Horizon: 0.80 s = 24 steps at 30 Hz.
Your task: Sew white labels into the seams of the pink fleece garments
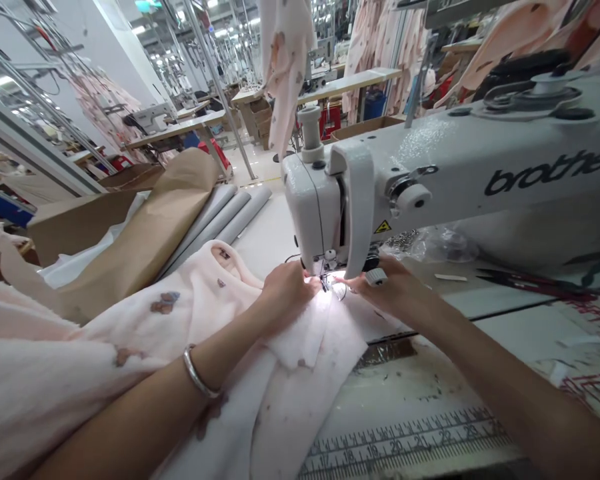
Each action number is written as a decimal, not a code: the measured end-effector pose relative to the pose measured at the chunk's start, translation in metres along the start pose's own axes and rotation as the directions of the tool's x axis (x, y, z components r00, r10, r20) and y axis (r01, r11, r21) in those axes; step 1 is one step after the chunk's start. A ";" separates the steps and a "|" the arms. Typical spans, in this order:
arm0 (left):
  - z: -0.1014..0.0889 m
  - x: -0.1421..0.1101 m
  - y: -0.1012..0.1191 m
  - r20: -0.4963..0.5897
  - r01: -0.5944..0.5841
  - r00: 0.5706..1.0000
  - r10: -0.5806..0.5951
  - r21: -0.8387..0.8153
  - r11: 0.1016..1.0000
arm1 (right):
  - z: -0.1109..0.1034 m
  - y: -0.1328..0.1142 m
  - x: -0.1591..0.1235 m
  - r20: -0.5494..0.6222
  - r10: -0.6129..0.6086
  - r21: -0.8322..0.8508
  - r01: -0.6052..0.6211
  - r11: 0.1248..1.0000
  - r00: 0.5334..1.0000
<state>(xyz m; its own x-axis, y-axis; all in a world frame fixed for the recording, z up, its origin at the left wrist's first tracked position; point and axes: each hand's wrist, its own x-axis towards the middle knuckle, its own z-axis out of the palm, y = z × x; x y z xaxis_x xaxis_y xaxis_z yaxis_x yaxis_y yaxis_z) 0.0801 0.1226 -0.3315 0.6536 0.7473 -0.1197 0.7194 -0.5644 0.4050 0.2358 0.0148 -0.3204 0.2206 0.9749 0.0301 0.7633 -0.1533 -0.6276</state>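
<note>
While the left hand presses down with curled fingers on the pale pink fleece fabric, the right hand lies flatter on the same cloth at the other side of the needle; whether its fingers pinch the fabric I cannot tell. Placed so, the two hands seem to keep the seam flat and straight under the presser foot, lit by the machine's lamp. A silver bangle sits on the left wrist. The fabric trails from the needle toward the bench's near left corner, bulk kept off to the left. Above stands the white sewing machine. A printed ruler runs along the bench's near edge; scissors lie toward the right edge, and brown paper and grey rolls rest at the far left.
</note>
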 end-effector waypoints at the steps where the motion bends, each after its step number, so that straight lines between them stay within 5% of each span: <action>1: 0.000 -0.001 0.001 0.003 0.000 1.000 0.000 0.002 1.000 | -0.001 -0.002 -0.010 -0.046 0.035 -0.072 -0.039 0.997 0.998; 3: -0.001 -0.003 0.002 0.008 0.001 1.000 -0.001 0.005 1.000 | 0.004 -0.009 -0.032 -0.136 -0.020 -0.234 -0.013 0.972 0.990; 5: -0.001 -0.003 0.002 0.011 0.015 1.000 -0.016 0.013 1.000 | 0.016 -0.018 -0.048 -0.095 -0.280 -0.372 0.227 0.900 0.955; 8: 0.000 0.000 0.003 0.022 0.045 0.999 -0.046 0.037 0.998 | 0.039 -0.030 -0.053 0.081 -0.579 -0.426 0.553 0.716 0.812; 10: 0.000 0.002 0.002 0.033 0.060 0.998 -0.062 0.054 0.997 | 0.045 -0.032 -0.048 0.112 -0.606 -0.424 0.590 0.687 0.787; 15: -0.001 0.003 0.003 0.039 0.086 0.995 -0.089 0.070 0.994 | 0.031 -0.011 -0.049 -0.026 -0.559 -0.277 0.531 0.801 0.829; 24: 0.001 -0.001 0.005 0.022 0.057 0.998 -0.059 0.086 0.995 | 0.026 0.005 -0.050 -0.010 -0.567 -0.187 0.556 0.810 0.823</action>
<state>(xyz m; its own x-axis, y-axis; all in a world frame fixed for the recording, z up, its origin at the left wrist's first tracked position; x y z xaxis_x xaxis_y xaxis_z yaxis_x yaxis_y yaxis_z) 0.0829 0.1186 -0.3298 0.6146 0.7718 -0.1631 0.7732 -0.5485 0.3182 0.2131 -0.0305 -0.3452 -0.2456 0.8882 0.3883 0.8543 0.3876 -0.3462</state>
